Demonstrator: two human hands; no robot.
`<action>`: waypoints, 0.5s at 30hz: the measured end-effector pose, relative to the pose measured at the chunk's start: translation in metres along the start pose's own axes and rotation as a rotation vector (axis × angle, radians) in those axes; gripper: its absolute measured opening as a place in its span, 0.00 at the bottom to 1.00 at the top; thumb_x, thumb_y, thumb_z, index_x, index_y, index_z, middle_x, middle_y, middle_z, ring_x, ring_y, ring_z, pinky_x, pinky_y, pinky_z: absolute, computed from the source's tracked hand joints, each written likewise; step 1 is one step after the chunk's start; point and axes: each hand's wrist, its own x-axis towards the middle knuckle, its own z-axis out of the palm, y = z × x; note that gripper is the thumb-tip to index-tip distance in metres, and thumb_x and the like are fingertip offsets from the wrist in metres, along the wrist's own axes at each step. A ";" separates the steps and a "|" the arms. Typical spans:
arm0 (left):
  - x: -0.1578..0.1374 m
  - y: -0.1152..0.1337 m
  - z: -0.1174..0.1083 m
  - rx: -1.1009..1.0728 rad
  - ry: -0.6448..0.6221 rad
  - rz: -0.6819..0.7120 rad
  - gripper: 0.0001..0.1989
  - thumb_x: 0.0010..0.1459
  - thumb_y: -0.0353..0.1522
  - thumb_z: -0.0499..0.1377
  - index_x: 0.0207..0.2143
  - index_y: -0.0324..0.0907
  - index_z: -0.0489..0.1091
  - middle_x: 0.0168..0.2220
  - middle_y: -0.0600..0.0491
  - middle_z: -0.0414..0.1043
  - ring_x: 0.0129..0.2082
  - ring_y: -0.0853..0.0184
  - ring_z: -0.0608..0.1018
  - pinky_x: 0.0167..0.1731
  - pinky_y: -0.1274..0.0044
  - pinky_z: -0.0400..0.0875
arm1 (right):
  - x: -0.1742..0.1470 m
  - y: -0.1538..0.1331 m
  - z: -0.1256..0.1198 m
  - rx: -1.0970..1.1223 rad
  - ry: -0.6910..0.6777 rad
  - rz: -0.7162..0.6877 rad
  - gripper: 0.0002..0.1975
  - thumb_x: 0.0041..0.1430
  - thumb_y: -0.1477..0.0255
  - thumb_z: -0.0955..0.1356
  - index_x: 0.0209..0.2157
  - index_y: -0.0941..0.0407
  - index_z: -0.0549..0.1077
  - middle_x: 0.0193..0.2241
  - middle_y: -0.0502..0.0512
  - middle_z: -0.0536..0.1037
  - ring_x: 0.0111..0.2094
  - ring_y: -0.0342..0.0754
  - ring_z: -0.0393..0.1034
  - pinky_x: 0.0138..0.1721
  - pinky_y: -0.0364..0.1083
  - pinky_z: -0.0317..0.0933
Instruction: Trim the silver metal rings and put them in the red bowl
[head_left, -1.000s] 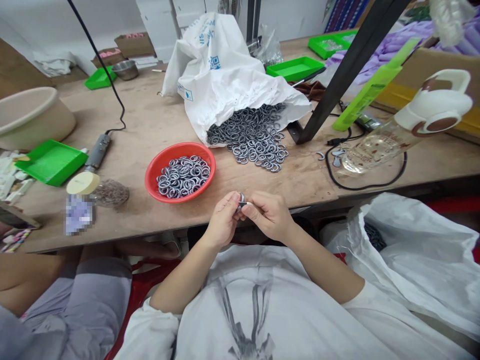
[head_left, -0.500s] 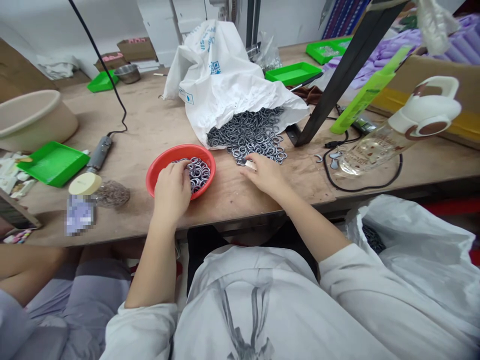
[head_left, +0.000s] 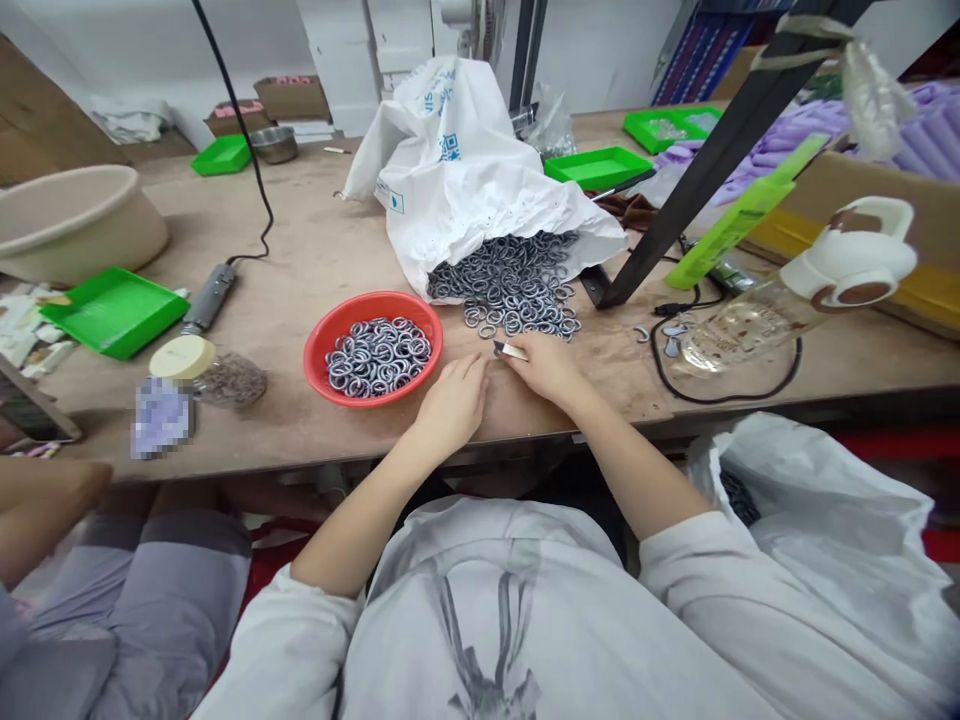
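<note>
My right hand (head_left: 551,366) is closed around a small white-handled tool with a dark tip (head_left: 511,350); its exact kind is too small to tell. My left hand (head_left: 454,402) rests low over the table just left of it, fingers pressed together, and whatever they may hold is hidden. Beside that hand stands a red bowl (head_left: 315,378) with many grey metallic-looking rings (head_left: 379,358) inside. Beyond my right hand, more such rings (head_left: 525,285) spill from the mouth of a white sack (head_left: 465,190) onto the table.
A dark metal post (head_left: 660,200) rises right of the sack. Farther right are a clear bottle (head_left: 780,300) and a black cable (head_left: 724,398). Left lie a jar (head_left: 232,383), a grey handpiece (head_left: 212,298) and a green tray (head_left: 112,315). A person's legs (head_left: 172,570) are at lower left.
My left hand has moved from the red bowl rightward, close to my right hand. The tool's dark tip now shows in my right hand. The view has shifted slightly.
</note>
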 end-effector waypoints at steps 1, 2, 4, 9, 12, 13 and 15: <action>0.010 -0.003 0.008 0.041 -0.083 -0.051 0.24 0.70 0.28 0.49 0.64 0.23 0.64 0.65 0.34 0.62 0.63 0.51 0.67 0.63 0.61 0.64 | -0.005 0.006 0.002 0.074 0.025 0.013 0.11 0.66 0.66 0.67 0.36 0.57 0.78 0.37 0.56 0.78 0.40 0.51 0.71 0.36 0.47 0.52; 0.019 -0.006 0.013 0.070 -0.144 -0.082 0.27 0.69 0.27 0.49 0.67 0.23 0.60 0.67 0.34 0.56 0.66 0.50 0.64 0.65 0.60 0.61 | -0.010 0.012 0.004 0.146 0.054 0.040 0.11 0.65 0.67 0.68 0.36 0.58 0.79 0.36 0.56 0.78 0.39 0.50 0.70 0.37 0.47 0.52; 0.035 -0.009 0.019 0.094 -0.213 -0.102 0.28 0.69 0.26 0.50 0.69 0.24 0.56 0.70 0.36 0.51 0.69 0.49 0.59 0.65 0.60 0.59 | -0.016 0.020 0.007 0.291 0.116 0.107 0.10 0.63 0.68 0.69 0.38 0.59 0.80 0.37 0.55 0.78 0.39 0.49 0.69 0.38 0.46 0.54; 0.043 0.003 0.012 -0.211 -0.086 -0.042 0.19 0.71 0.29 0.49 0.56 0.29 0.71 0.56 0.40 0.71 0.56 0.57 0.72 0.58 0.66 0.65 | -0.029 0.013 0.002 0.775 0.183 0.141 0.17 0.56 0.59 0.72 0.30 0.61 0.78 0.25 0.53 0.72 0.29 0.44 0.62 0.33 0.45 0.53; 0.031 0.015 0.007 -0.542 0.028 -0.135 0.16 0.71 0.37 0.50 0.41 0.34 0.72 0.38 0.46 0.75 0.39 0.63 0.74 0.41 0.72 0.66 | -0.039 -0.005 -0.001 1.052 0.256 0.132 0.24 0.50 0.51 0.73 0.27 0.61 0.74 0.22 0.51 0.67 0.26 0.42 0.57 0.30 0.44 0.53; 0.025 0.020 0.007 -0.644 0.058 -0.182 0.17 0.70 0.40 0.51 0.39 0.35 0.71 0.36 0.48 0.73 0.36 0.65 0.73 0.38 0.73 0.64 | -0.043 -0.012 -0.001 1.117 0.275 0.136 0.25 0.49 0.51 0.74 0.26 0.61 0.73 0.22 0.51 0.67 0.26 0.41 0.57 0.30 0.43 0.53; 0.014 0.028 0.007 -0.863 0.083 -0.245 0.21 0.70 0.45 0.51 0.36 0.36 0.68 0.33 0.49 0.70 0.33 0.67 0.70 0.36 0.75 0.63 | -0.050 -0.024 0.001 1.233 0.283 0.141 0.25 0.46 0.52 0.77 0.24 0.60 0.71 0.22 0.51 0.67 0.25 0.41 0.59 0.30 0.43 0.56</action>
